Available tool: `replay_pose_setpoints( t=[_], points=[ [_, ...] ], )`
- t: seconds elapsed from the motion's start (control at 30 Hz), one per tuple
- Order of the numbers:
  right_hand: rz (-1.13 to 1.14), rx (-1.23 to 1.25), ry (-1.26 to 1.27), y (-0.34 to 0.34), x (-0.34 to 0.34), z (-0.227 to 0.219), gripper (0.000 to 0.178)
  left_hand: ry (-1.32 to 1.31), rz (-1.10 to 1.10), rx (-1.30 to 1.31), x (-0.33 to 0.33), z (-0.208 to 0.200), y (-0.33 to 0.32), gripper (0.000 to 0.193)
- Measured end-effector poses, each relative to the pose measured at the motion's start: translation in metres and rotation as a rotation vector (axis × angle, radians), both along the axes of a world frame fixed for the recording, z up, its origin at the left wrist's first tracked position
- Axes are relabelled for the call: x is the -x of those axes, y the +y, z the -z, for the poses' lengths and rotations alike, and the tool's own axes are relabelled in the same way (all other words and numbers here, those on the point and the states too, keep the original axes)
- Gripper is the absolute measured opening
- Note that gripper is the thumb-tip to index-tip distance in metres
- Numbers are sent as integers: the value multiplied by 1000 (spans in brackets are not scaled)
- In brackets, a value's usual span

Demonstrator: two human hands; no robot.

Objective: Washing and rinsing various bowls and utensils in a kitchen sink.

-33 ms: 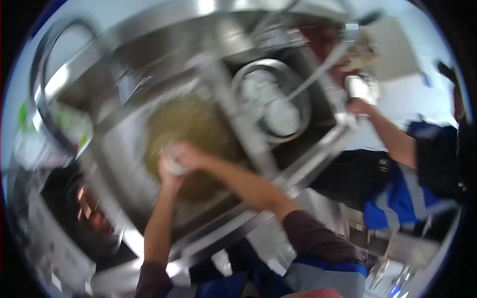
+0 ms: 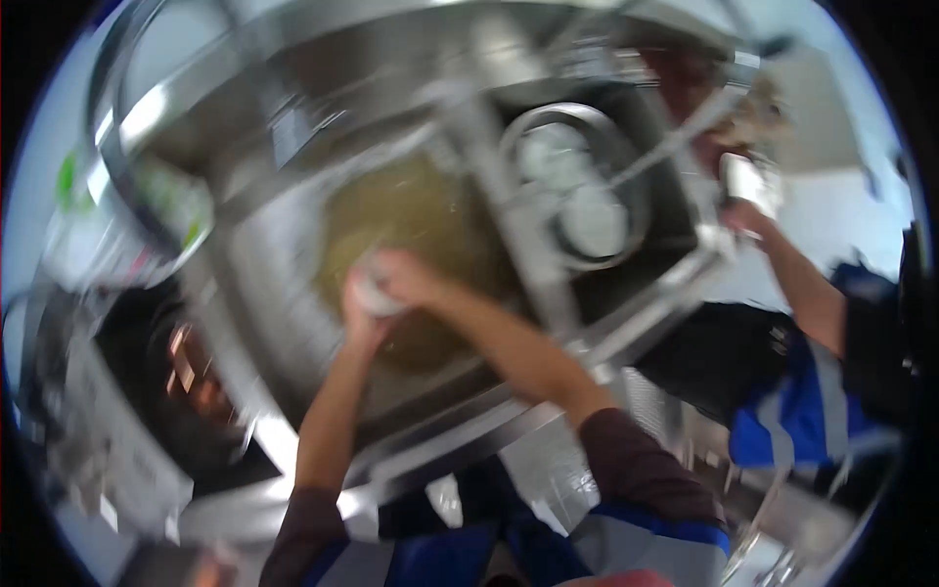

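Observation:
My left hand (image 2: 361,318) and my right hand (image 2: 415,280) are together over the large steel sink basin (image 2: 279,284). Between them they grip a small white round dish (image 2: 378,294), blurred by motion, so its exact kind is unclear. Fingers of both hands are closed around its sides. Brownish, murky water (image 2: 401,217) lies in the basin just beyond and beneath the hands, with pale foam toward its edges.
In the right-hand basin stands a round metal pot (image 2: 641,210) holding white dishes (image 2: 595,223). A faucet (image 2: 108,157) arches at left beside a white-and-green bag (image 2: 127,230). Copper-coloured pieces (image 2: 183,357) lie lower left. Another person's hand (image 2: 748,217) holds something white at right.
The whole view has shifted slightly, so the sink and hands appear farther right. Both hands still grip the white dish.

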State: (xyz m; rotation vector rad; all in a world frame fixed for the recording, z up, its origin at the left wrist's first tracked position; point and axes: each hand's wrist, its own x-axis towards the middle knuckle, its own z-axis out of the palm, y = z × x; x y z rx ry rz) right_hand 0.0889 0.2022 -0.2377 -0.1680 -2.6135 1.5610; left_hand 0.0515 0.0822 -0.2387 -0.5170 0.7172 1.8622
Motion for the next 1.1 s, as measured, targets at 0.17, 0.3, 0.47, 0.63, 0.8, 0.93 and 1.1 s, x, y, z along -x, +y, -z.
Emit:
replay_pose_setpoints(
  t=[0.17,0.3,0.47,0.63,0.8,0.93,1.1],
  points=[
    [-181,154,-243,18,-5,-11,28,144,144,81,-2,-7,-2,62],
    [35,-263,-552,-2,15,-65,28,223,157,154,8,-33,-13,65],
    [-144,248,-126,4,4,-15,26,362,235,182,4,-16,-15,66],
    [-60,-151,-428,-1,13,-39,20,216,112,113,12,-17,-16,65],
    [0,239,-212,-11,7,-19,19,37,98,92,8,-44,-13,62],
    [7,-281,-383,-6,10,-28,20,285,172,273,10,-15,-15,68],
    [0,163,-306,-6,10,-33,23,194,149,170,8,-41,-9,68]
  ],
)
